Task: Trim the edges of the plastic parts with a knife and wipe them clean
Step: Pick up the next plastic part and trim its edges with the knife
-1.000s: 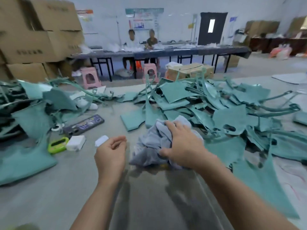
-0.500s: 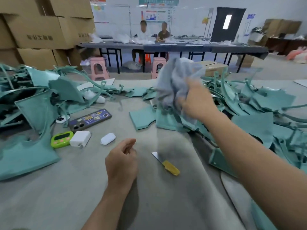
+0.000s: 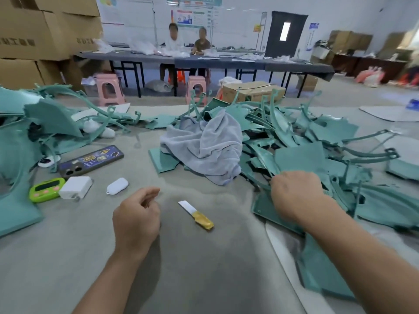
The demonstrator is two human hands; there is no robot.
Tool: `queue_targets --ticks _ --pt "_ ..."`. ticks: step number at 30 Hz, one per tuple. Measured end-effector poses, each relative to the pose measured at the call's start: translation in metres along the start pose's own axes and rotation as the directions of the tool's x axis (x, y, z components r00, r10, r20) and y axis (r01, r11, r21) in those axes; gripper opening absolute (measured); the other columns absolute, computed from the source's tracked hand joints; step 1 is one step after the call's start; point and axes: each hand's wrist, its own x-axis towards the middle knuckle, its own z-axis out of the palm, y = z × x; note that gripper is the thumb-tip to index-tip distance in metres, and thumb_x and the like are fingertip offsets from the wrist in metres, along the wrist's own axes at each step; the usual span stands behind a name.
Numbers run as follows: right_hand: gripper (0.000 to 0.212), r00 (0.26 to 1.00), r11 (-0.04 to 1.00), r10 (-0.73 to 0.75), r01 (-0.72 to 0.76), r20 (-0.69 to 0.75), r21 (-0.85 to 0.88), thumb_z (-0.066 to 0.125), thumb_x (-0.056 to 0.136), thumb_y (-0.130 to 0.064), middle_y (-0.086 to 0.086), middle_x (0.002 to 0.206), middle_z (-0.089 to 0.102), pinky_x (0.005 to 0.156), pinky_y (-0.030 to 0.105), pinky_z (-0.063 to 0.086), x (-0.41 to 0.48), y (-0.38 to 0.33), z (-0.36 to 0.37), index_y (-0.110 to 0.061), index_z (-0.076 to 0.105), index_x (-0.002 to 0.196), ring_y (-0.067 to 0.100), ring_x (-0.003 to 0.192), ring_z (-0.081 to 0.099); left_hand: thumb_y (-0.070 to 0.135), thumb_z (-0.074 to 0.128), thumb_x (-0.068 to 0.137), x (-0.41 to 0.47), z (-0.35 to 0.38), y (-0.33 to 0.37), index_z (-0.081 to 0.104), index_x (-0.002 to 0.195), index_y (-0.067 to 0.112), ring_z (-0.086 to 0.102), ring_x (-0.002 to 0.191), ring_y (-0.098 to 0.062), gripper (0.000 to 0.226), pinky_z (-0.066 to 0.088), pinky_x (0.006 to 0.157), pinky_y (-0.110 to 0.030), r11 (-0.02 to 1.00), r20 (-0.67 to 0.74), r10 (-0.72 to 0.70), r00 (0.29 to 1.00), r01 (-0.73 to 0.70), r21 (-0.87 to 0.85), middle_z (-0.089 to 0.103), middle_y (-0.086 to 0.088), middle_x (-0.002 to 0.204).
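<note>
A small knife [image 3: 196, 215] with a yellow handle and a short white blade lies on the grey table between my hands. The grey cloth [image 3: 204, 148] sits crumpled on the near edge of a big heap of teal plastic parts [image 3: 301, 155], with no hand on it. My left hand [image 3: 136, 218] hovers left of the knife, its fingers loosely curled and holding nothing. My right hand [image 3: 297, 196] reaches into the heap at the right. Its fingers curl down among the parts and are hidden behind the back of the hand.
At the left lie a phone [image 3: 90, 160], a green timer [image 3: 46, 190], a white charger block [image 3: 76, 187] and a small white case [image 3: 118, 185]. More teal parts [image 3: 52, 123] are piled at the far left. Cardboard boxes, pink stools and two seated people are behind.
My right hand lifted the cloth off the table, uncovering the knife, dropped it on the heap and came down to the parts at the right. My left hand stayed in place.
</note>
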Motion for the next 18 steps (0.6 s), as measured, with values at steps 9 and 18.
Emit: queue_targets --ticks 9,18 --pt "0.041 0.968 0.947 -0.177 0.216 -0.176 0.237 0.05 0.076 -0.004 0.0 0.098 0.072 0.062 0.033 0.052 -0.006 0.013 -0.036 -0.026 0.074 0.101 0.026 0.089 0.067 0.006 0.059 0.086 -0.002 -0.001 0.003 0.078 0.101 0.029 0.066 0.096 -0.004 0.033 0.047 0.09 -0.024 1.0 0.055 -0.021 0.998 0.022 -0.01 0.073 0.021 0.094" --pt "0.03 0.92 0.107 0.128 0.357 -0.369 0.928 0.07 0.078 0.011 0.008 0.072 0.073 0.057 0.032 0.054 -0.008 -0.012 -0.062 -0.018 0.066 0.086 0.02 0.059 0.066 0.011 0.063 0.083 -0.006 -0.002 0.009 0.077 0.098 0.037 0.065 0.088 0.01 0.033 0.048 0.086 -0.018 0.999 0.094 -0.016 0.995 0.019 -0.032 0.066 0.035 0.082"
